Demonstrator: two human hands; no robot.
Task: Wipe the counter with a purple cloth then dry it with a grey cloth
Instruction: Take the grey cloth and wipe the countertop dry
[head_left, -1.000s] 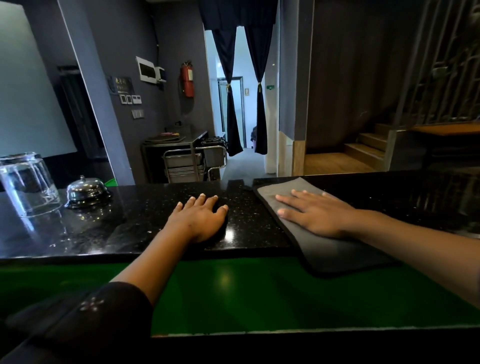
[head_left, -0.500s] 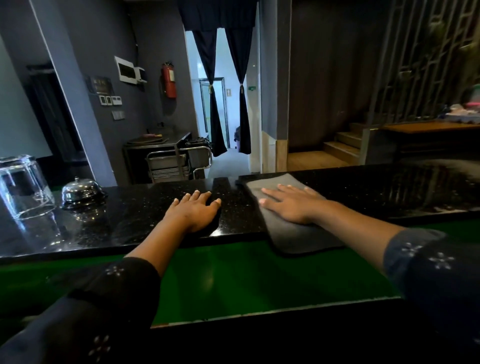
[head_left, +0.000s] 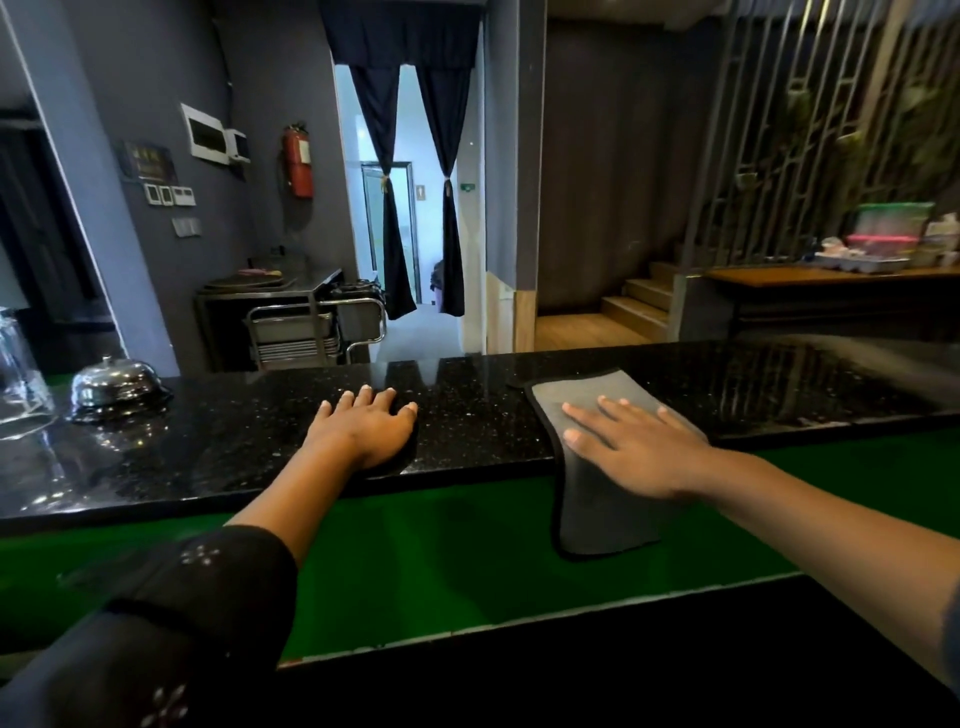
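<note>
Two bare forearms are seen, w/ the left hand (head_left: 366, 434) and right hand (head_left: 636, 449) uncovered: no gloves, rings or watch visible. The left arm is covered to approx. mid-forearm by a dark, near-black sleeve (head_left: 171, 618), loose-fitting, w/ the cuff edge folded. Small pale flower-like motifs are scattered over the fabric. A sliver of similar dark cloth is glimpsed at the right frame edge; detail can't be made out.
</note>
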